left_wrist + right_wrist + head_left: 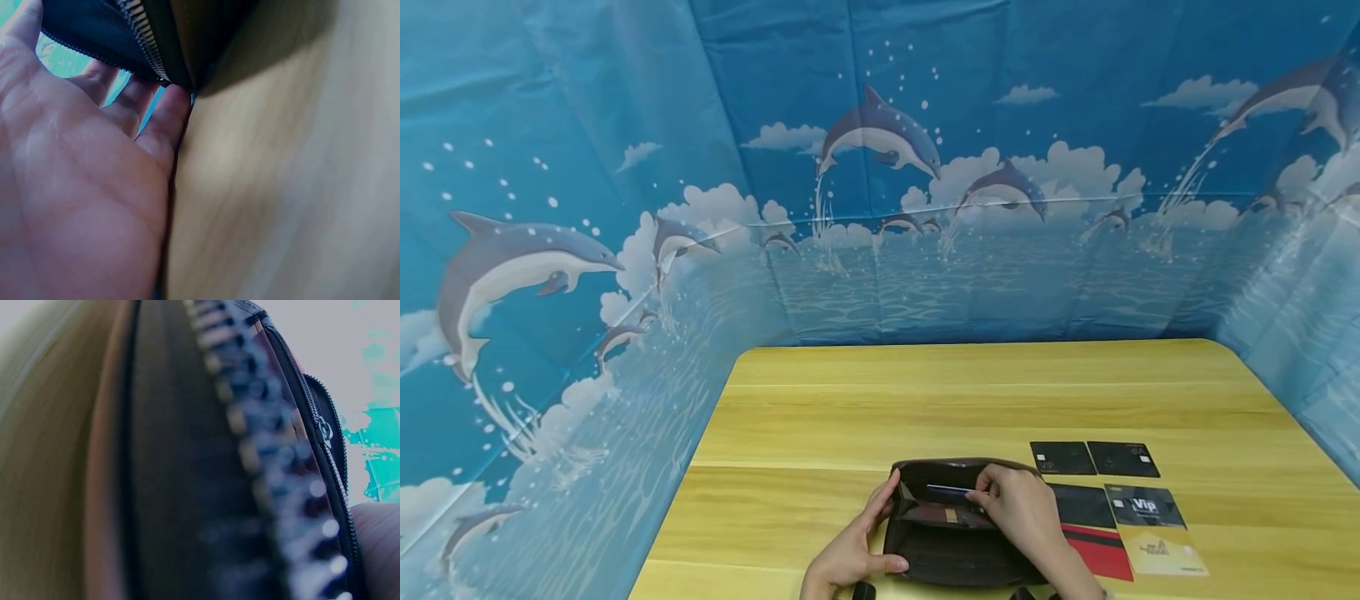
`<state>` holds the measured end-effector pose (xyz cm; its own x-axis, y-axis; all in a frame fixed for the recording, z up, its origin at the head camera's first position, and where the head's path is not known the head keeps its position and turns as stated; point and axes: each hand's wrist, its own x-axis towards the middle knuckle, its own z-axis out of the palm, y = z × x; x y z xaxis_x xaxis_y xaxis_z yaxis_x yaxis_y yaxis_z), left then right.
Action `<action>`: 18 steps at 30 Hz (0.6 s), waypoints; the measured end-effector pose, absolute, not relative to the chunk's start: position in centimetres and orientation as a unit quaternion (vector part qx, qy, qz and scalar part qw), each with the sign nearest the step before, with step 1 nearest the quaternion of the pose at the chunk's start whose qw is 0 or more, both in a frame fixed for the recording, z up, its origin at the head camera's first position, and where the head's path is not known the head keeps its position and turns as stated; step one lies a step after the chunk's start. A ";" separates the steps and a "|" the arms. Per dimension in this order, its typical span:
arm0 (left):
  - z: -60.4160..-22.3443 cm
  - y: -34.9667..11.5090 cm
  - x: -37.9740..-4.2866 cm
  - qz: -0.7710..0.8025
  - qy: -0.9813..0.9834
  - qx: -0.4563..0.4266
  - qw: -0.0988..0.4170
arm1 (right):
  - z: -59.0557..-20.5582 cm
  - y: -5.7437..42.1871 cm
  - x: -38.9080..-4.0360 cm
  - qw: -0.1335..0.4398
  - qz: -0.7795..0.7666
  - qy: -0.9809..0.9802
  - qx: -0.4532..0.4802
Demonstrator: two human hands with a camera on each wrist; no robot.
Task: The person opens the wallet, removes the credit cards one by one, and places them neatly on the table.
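A black zip-around wallet (pixel 958 560) lies spread wide on the table, its metal zipper teeth (pixel 142 34) close up in the left wrist view. My left hand (pixel 852 546) holds the wallet's left end, thumb at the near corner and fingers by the far one. Above the wallet's inner pockets, my right hand (pixel 1024 504) pinches a dark blue card (pixel 946 490), which shows edge-on. A brownish item (pixel 934 513) sits in a pocket. In the right wrist view the wallet's zipper (pixel 250 444) fills the middle, and the right fingertips are hidden.
Right of the wallet lie several cards: two black cards (pixel 1063 458) at the back, a dark card (pixel 1082 506), a Vip card (pixel 1146 506), a red card (pixel 1097 554) and a gold-and-white card (pixel 1161 550). Dolphin-print sheeting (pixel 880 275) surrounds the wooden table (pixel 820 400).
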<state>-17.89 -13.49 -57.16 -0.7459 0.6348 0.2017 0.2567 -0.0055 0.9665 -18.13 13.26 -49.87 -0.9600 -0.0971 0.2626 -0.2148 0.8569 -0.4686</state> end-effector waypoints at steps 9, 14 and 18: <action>-57.3 -13.4 -18.0 0.632 0.687 0.328 0.144 | -50.0 13.4 -18.1 0.122 0.245 -0.958 0.088; -57.2 -13.4 -17.9 0.633 0.690 0.317 0.153 | -50.2 13.4 -18.1 0.125 0.239 -0.959 0.087; -57.2 -13.5 -17.9 0.631 0.693 0.313 0.155 | -50.2 13.4 -18.0 0.125 0.241 -0.959 0.086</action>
